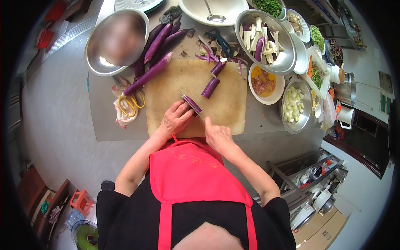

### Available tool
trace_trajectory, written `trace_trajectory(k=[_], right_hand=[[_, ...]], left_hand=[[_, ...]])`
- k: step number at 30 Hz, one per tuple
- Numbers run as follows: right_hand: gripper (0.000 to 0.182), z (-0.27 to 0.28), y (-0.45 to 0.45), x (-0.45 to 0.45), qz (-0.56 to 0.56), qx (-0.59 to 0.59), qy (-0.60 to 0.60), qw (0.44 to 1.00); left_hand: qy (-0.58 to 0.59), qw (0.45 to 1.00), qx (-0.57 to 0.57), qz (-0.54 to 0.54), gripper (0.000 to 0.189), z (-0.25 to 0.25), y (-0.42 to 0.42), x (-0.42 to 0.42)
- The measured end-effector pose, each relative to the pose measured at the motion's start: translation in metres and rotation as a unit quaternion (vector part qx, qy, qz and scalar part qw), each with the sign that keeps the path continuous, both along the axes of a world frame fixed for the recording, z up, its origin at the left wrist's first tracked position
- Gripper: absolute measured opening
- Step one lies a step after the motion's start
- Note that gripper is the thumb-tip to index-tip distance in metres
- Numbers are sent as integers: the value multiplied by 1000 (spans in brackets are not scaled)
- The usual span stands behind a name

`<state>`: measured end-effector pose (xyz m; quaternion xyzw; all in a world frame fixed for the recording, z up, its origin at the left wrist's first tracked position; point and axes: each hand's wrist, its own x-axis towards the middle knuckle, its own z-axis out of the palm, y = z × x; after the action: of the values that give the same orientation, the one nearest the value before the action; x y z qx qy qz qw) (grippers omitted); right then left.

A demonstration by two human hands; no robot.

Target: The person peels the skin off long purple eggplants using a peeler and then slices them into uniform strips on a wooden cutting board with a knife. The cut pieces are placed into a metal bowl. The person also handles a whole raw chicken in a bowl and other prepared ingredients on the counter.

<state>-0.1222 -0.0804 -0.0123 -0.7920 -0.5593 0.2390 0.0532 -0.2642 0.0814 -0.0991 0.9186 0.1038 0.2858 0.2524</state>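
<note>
My left hand [177, 120] presses a purple eggplant piece [193, 104] against the worn cutting board [170, 84]. In my right hand [219, 137] is a knife [200, 116], its thin blade lying along that piece; the handle is hidden in my fist. Two more cut eggplant sections rest further up the board, a nearer one [211, 88] and a farther one [218, 68]. Whole eggplants [149, 72] lie at the board's upper left, one of them reaching over yellow-handled scissors [127, 104] on a cloth [125, 117].
Beyond the board are eggplant trimmings [208, 56], a dark-handled peeler [223, 43] and a steel bowl of eggplant strips [286, 61]. To the right stand a bowl of minced meat and eggs [277, 97] and a bowl of pale green cubes [307, 117]. Another steel bowl [92, 59] sits upper left.
</note>
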Motion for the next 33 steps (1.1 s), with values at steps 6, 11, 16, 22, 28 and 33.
trace_trajectory(k=[6,11,16,22,28,33], right_hand=[[12,-19,41,17,-30,51,63,996],[14,20,6,16,9,22,40,999],[18,27,-25,4,16,-11,24,1000],[18,-10,7,-2,9,43,20,999],[14,-4,16,7,12,51,51,997],[15,25,-14,1,18,-22,48,998]], left_hand=[[34,999,14,16,35,9,-1,-9],[30,999,37,11,32,-1,-4,-12],[24,999,36,8,33,4,-4,-7],[27,999,28,1,33,9,-2,-8],[37,999,28,5,31,6,-3,-15],[33,999,28,4,31,8,-5,-14]])
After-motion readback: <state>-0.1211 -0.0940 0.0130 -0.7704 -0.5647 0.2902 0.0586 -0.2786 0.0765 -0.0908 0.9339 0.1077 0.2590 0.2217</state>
